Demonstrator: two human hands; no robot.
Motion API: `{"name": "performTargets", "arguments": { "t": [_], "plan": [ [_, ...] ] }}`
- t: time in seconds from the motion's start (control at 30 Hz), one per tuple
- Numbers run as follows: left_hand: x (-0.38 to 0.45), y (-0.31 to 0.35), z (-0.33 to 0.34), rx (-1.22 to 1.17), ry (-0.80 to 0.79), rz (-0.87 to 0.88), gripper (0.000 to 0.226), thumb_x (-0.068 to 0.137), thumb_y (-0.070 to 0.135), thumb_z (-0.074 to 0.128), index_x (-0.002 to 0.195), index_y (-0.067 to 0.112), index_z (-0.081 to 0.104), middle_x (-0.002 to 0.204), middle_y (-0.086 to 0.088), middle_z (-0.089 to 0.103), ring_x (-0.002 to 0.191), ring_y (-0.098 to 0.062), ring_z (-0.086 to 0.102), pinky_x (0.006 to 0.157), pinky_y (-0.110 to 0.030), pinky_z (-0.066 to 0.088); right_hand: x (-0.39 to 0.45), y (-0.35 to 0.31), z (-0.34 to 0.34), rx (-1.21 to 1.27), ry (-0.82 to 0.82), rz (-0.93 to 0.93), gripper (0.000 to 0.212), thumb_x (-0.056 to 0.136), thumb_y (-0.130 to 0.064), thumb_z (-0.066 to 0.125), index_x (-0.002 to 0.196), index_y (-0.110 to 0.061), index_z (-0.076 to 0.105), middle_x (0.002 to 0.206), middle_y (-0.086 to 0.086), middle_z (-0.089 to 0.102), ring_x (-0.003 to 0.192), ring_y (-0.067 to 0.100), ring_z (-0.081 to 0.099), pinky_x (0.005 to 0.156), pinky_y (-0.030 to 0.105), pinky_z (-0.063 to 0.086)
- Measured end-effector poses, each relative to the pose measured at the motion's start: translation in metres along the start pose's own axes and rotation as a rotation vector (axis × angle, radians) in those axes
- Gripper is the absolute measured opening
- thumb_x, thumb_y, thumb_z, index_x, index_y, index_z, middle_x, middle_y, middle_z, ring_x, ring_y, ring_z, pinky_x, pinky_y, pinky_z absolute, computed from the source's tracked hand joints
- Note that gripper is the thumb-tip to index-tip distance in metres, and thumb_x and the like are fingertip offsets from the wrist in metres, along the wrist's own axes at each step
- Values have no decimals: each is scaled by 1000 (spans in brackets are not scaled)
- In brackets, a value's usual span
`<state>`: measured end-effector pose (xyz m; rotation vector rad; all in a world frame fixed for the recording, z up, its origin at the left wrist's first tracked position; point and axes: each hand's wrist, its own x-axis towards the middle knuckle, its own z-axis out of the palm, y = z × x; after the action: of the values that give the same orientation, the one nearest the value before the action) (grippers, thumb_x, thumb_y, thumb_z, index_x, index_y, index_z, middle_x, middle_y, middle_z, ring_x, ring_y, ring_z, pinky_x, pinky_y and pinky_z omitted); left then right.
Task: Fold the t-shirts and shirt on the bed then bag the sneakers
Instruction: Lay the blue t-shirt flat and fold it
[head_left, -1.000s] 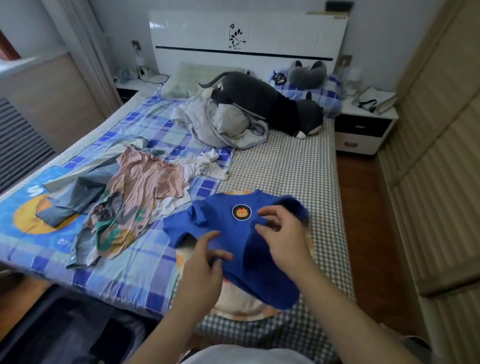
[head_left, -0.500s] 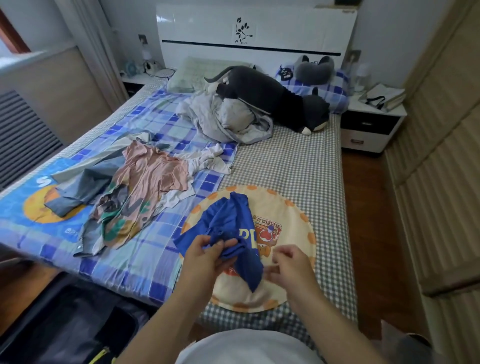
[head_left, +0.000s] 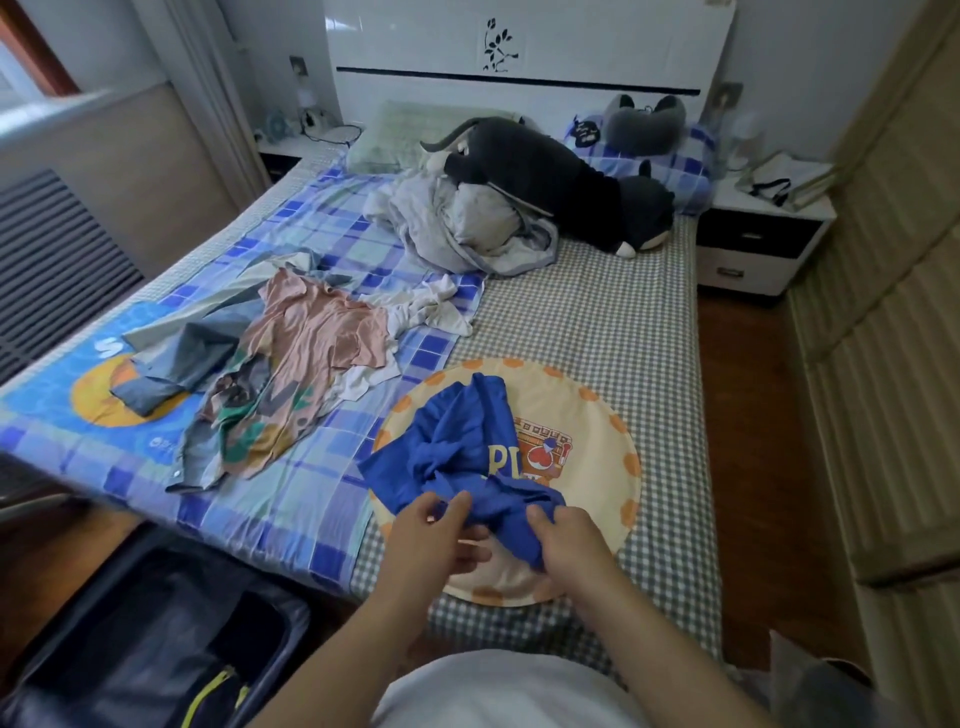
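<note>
Nearest, my left hand (head_left: 431, 538) and right hand (head_left: 569, 535) both pinch one soft, crumpled blue t-shirt (head_left: 457, 447), bunched over a round cream mat (head_left: 597, 415) on the checked bed (head_left: 597, 322). Farther left, one loose heap of rumpled shirts (head_left: 291, 364); far, one dark plush toy (head_left: 550, 182).

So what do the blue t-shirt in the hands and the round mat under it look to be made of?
Blue t-shirt: soft matte knit, probably cotton jersey; it bunches in limp folds where both hands grip it. Round mat: looks like a thin printed fabric, cream with orange dots and a cartoon print, lying flat on the bed; exact fibre unclear.
</note>
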<state>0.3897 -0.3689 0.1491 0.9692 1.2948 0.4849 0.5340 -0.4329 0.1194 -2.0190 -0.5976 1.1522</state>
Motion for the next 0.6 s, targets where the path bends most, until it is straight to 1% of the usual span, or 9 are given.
{"name": "performTargets", "arguments": {
  "t": [0.1, 0.2, 0.27, 0.33, 0.37, 0.4, 0.43, 0.53, 0.6],
  "plan": [
    [28, 8, -41, -8, 105, -36, 14, 102, 12, 53, 104, -1, 55, 69, -20, 72, 49, -27, 67, 47, -27, 50, 25, 21, -35, -437, 89, 2, 23, 104, -28, 46, 96, -20, 66, 89, 3, 69, 81, 23, 66, 79, 38, 56],
    [64, 21, -111, -205, 342, -101, 22, 104, 22, 49, 116, 4, 52, 63, -20, 71, 47, -25, 69, 40, -26, 54, 35, 24, -83, -685, 362, -27, 24, 103, -19, 38, 91, -22, 59, 76, -5, 57, 69, 17, 56, 65, 36, 50],
    [85, 16, -157, -241, 473, -34, 25, 101, 21, 50, 117, 3, 56, 72, -21, 72, 62, -29, 74, 46, -28, 58, 37, 28, -108, -614, 599, -149, 23, 102, -11, 38, 100, -22, 58, 76, -5, 55, 71, 23, 52, 66, 36, 43],
    [94, -2, -185, -178, 564, 16, 14, 97, 13, 52, 103, 4, 61, 89, -17, 68, 88, -35, 73, 53, -30, 60, 40, 40, -118, -521, 814, -355, 33, 99, -3, 43, 120, -15, 65, 92, 8, 68, 81, 33, 62, 72, 41, 50],
    [94, -15, -190, -173, 546, 14, 9, 98, 10, 52, 99, 6, 60, 96, -15, 64, 92, -34, 70, 53, -27, 59, 41, 51, -117, -539, 825, -463, 36, 96, -1, 46, 124, -12, 66, 100, 11, 71, 86, 34, 65, 76, 42, 53],
    [93, -31, -192, -183, 502, -10, 8, 99, 6, 51, 98, 8, 58, 101, -14, 61, 89, -29, 66, 52, -24, 58, 40, 62, -113, -608, 743, -547, 36, 94, 0, 49, 122, -13, 67, 102, 10, 71, 88, 32, 66, 77, 41, 54],
    [91, -49, -191, -196, 451, -66, 11, 100, 2, 48, 98, 7, 58, 104, -16, 59, 84, -26, 62, 50, -23, 57, 41, 77, -108, -718, 545, -534, 33, 94, -3, 51, 118, -18, 69, 102, 6, 72, 87, 27, 66, 78, 38, 55],
    [80, -104, -187, -220, 450, -288, 27, 90, -15, 38, 110, -7, 53, 94, -24, 55, 75, -31, 53, 34, -30, 51, 47, 126, -93, -1135, -158, -85, 24, 96, -16, 50, 105, -30, 67, 101, -5, 64, 89, 16, 60, 80, 31, 51],
    [76, -132, -196, -186, 486, -372, 27, 99, -10, 32, 115, -14, 53, 84, -15, 51, 72, -29, 52, 30, -28, 47, 44, 149, -87, -1241, -242, 98, 25, 96, -16, 48, 110, -24, 67, 105, -1, 63, 94, 19, 61, 81, 30, 48]
  ]
}}
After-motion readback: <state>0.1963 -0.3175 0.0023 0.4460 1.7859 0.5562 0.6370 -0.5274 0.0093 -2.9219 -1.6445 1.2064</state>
